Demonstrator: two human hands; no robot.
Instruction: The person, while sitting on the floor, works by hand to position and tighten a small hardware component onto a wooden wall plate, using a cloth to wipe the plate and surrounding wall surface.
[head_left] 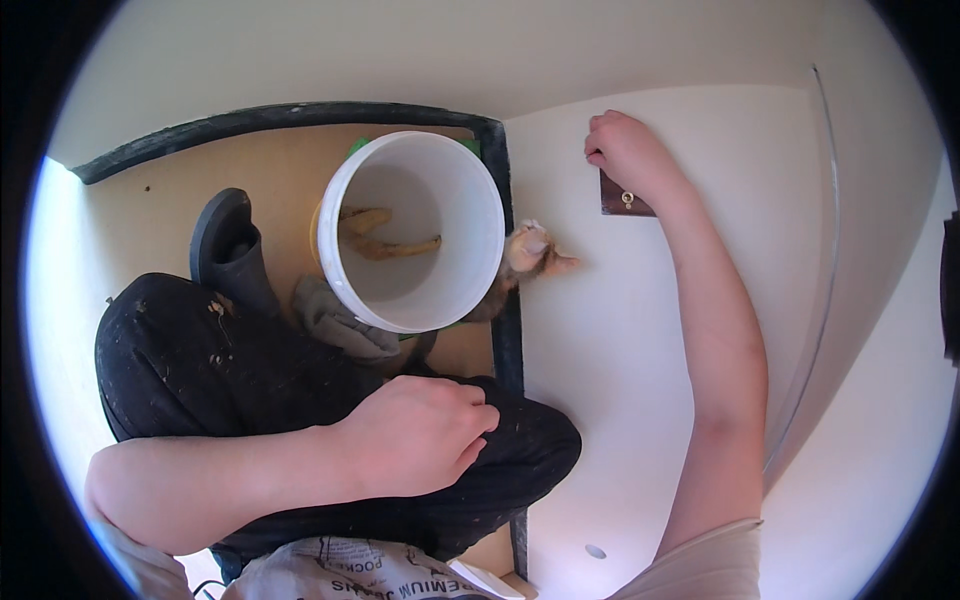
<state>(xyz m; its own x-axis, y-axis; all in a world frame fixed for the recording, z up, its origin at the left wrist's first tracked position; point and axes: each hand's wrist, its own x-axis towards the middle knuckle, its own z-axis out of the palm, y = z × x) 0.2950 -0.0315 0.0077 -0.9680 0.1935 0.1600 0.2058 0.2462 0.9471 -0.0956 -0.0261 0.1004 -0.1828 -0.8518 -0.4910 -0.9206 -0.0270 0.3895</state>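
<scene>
My right hand (632, 155) reaches far forward over the white panel, its fingers curled in toward the palm. Partly covered by that hand and wrist is a dark brown rectangular piece (612, 197) with a small round brass-coloured fitting; I cannot tell whether the fingers grip it. My left hand (430, 435) is closed in a loose fist above my dark trousers (230, 370), near the knee. Whatever it may hold is hidden. Beyond it stands a white bucket (485, 230), tipped toward me, with yellow-brown elongated pieces (390, 235) inside.
A kitten (530, 250) pokes its head past the bucket, over the dark frame edge (506, 340). One dark boot (232, 250) and a grey cloth (340, 320) lie left of the bucket. A thin cord (832, 190) runs down the right side.
</scene>
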